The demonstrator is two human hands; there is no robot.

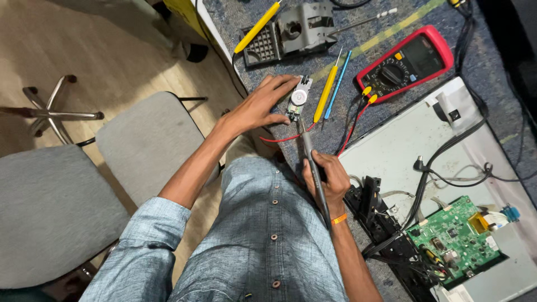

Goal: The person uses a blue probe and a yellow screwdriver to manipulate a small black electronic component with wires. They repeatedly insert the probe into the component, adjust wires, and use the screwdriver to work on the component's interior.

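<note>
My left hand (262, 103) rests on the blue mat and pinches a small circuit board with a round silver part (298, 98), holding it steady. My right hand (329, 178) grips a long grey pen-shaped tool (311, 162), whose tip points up at the lower end of that small board. A thin red wire (285, 137) curls from under the board toward my left wrist. Just right of the board lie a yellow-handled screwdriver (326, 96) and a thin blue tool (338, 84).
A red multimeter (407, 62) with red and black leads sits at the upper right. A grey plastic housing (293, 31) and another yellow tool (257, 27) lie above. An opened monitor back panel (403, 145) with a green circuit board (456, 235) fills the right. Grey chairs (148, 140) stand left.
</note>
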